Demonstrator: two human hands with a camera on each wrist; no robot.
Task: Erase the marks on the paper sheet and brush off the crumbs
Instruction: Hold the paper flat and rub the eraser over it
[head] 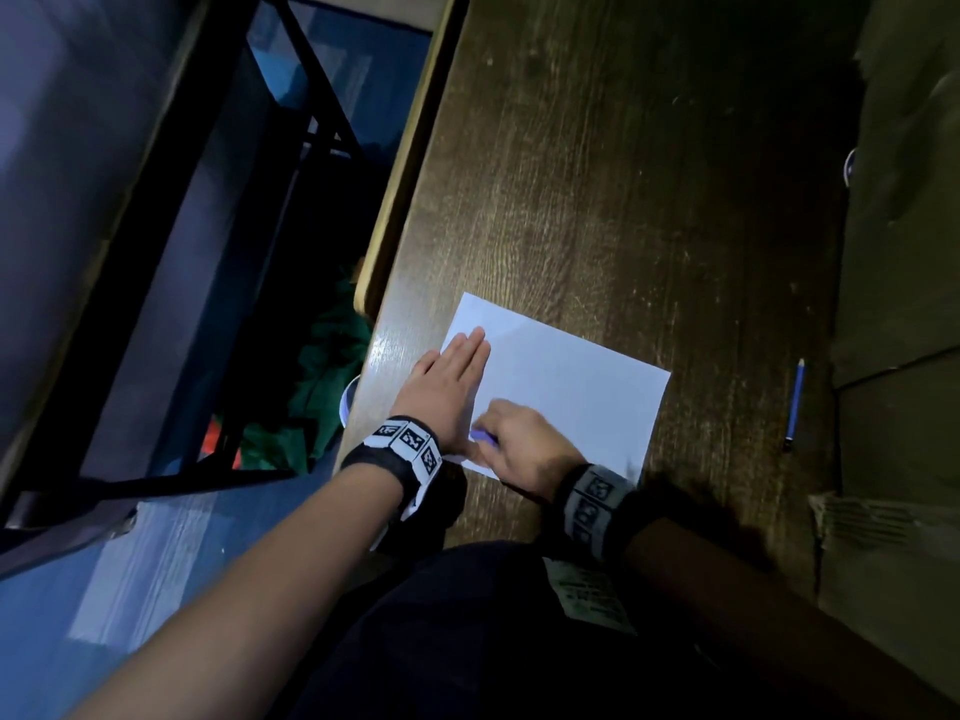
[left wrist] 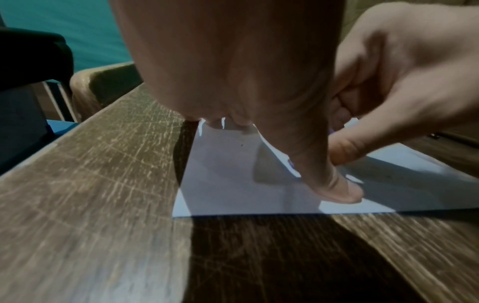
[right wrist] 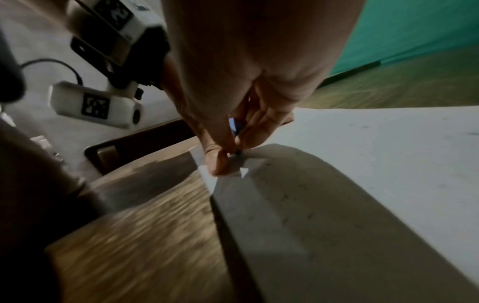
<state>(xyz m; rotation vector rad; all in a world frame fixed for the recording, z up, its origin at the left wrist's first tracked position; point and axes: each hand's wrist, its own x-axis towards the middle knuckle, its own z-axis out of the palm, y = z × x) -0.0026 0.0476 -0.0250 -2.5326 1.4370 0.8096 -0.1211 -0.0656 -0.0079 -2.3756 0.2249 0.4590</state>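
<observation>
A white paper sheet (head: pixel 566 387) lies on the dark wooden table (head: pixel 597 200) near its front edge. My left hand (head: pixel 452 376) lies flat on the sheet's left side with straight fingers, pressing it down; its thumb (left wrist: pixel 334 184) touches the paper (left wrist: pixel 228 184). My right hand (head: pixel 519 439) pinches a small blue eraser (head: pixel 483 435) at the sheet's near left corner, right beside the left hand. In the right wrist view the eraser (right wrist: pixel 234 127) shows between the curled fingers, its tip on the paper (right wrist: pixel 362 174). Faint specks dot the sheet there.
A blue pencil (head: pixel 795 402) lies on the table to the right of the sheet. A beige wall or panel (head: pixel 904 252) borders the table on the right. Left of the table's edge are a dark chair frame (head: pixel 171 304) and green cloth (head: pixel 322 376) on the floor.
</observation>
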